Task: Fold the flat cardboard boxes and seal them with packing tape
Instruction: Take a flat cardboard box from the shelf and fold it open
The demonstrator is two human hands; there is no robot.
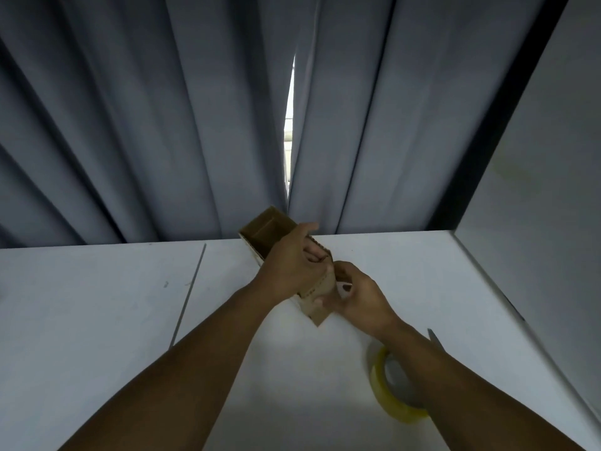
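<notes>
Behind the worktop's far edge, a grey pleated curtain (162, 125) fills your view, parted by a narrow bright gap. The white worktop (81, 320) runs below it, with a white side panel (536, 222) along its right edge. Over the middle you hold a small cardboard box (317, 289), tilted, its open end toward the far edge. Your left hand (292, 268) grips its side, fingers curled round. Your right hand (361, 297) pinches the near end. By the near right corner lies a yellowish tape roll (379, 375), partly under your right forearm, with a thin blade tip (434, 338) just beyond.
</notes>
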